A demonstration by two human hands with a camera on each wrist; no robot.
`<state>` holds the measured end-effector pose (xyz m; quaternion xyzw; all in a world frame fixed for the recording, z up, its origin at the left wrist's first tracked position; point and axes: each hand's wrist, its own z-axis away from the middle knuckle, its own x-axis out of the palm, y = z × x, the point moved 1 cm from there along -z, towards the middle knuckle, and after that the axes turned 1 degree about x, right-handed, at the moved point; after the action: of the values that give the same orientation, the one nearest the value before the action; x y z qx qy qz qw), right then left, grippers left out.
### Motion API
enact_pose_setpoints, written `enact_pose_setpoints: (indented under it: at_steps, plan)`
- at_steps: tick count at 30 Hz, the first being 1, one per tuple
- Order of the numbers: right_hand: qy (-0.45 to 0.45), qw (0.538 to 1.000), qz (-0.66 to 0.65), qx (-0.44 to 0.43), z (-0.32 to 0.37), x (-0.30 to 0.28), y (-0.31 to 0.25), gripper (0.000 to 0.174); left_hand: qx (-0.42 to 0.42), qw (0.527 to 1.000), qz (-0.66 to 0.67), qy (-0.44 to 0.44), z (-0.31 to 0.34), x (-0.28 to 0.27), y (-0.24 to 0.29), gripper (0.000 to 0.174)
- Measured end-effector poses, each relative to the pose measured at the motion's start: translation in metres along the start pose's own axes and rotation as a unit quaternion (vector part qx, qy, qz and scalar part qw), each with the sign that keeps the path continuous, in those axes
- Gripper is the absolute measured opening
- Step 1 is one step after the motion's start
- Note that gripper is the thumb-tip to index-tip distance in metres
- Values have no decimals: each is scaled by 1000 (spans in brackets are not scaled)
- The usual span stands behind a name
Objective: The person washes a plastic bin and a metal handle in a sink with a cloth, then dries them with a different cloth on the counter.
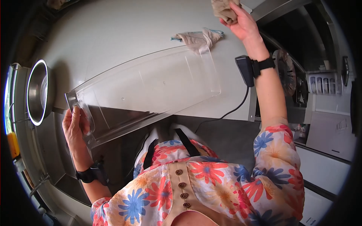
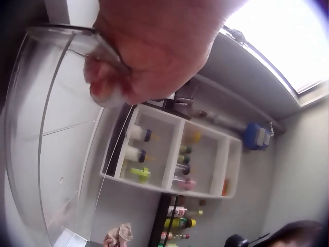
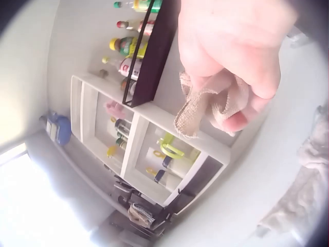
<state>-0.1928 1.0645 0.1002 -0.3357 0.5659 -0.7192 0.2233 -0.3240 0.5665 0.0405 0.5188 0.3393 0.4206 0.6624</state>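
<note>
At the counter's front edge my left hand (image 1: 74,126) grips the near-left end of a long clear plastic bin (image 1: 151,83), thumb over its end wall. The bin slants across the pale counter, its far end close to a crumpled grey-beige cloth (image 1: 201,37) with a blue-green edge. Farther back and to the right, my right hand (image 1: 246,27) holds a bunched beige cloth (image 1: 224,12). In the right wrist view, fingers curl round that cloth (image 3: 211,105), and folds of it hang below them.
A round steel bowl (image 1: 37,92) stands at the left. In the left wrist view, a white wall shelf (image 2: 177,149) carries several containers, beside a rack with bottles (image 2: 177,222). A black cable (image 1: 230,111) runs from the right wrist camera across the counter edge.
</note>
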Motion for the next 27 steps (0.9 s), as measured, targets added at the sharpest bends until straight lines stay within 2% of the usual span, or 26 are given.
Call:
enact_pose_setpoints:
  at_steps: [1, 3, 4, 5, 6, 7, 8, 10, 11, 13, 14, 16, 20, 22, 23, 25, 27]
  plan:
    - [10, 1000, -4, 0, 5, 9, -4, 37, -3, 1000, -6, -2, -2, 2, -1, 26]
    - [-106, 981, 135, -93, 17, 26, -10, 42, -9, 1000, -12, -6, -3, 8, -3, 26]
    - [-103, 981, 138, -91, 27, 22, -7, 42, -15, 1000, -19, -1, -3, 12, -3, 26]
    - [-94, 947, 273, -139, 40, 16, -4, 37, -24, 999, -23, 7, -1, 17, -4, 25]
    - [-87, 893, 403, -183, 55, 14, -1, 33, -31, 999, -18, 9, 1, 24, -4, 25]
    - [-35, 829, 522, -198, 73, 18, 1, 28, -15, 1000, -14, 3, 2, 32, -2, 26]
    - [-41, 827, 524, -196, 88, 22, 5, 28, 3, 1000, -11, -4, 2, 38, -2, 26]
    - [-72, 661, 740, -100, 105, 24, 17, 25, -8, 1000, -4, 7, -5, 44, -5, 27]
    - [-73, 661, 740, -102, 105, 20, 27, 25, -9, 1000, -9, -14, -9, 44, -8, 28]
    - [-122, 573, 770, -254, 100, 4, 55, 20, -42, 998, -29, -47, -13, 54, -4, 31]
    - [-122, 573, 770, -252, 98, -1, 65, 20, -43, 997, -30, -48, -18, 57, -7, 31]
    - [-134, 518, 805, -255, 97, -2, 86, 15, -42, 995, -45, -83, -29, 58, -18, 32]
    - [-159, 486, 831, -218, 99, 4, 100, 15, 3, 996, -21, -85, -44, 59, -27, 32]
    - [-202, 471, 846, -146, 98, 7, 95, 16, -5, 996, -24, -80, -46, 64, -28, 32]
    - [-202, 469, 847, -146, 101, 9, 92, 16, -11, 997, -27, -73, -47, 65, -28, 32]
    - [-189, 509, 839, -41, 116, 12, 90, 16, -17, 997, -28, -66, -48, 68, -27, 32]
    - [-207, 509, 835, -14, 136, 14, 89, 16, -26, 997, -48, -60, -46, 70, -25, 33]
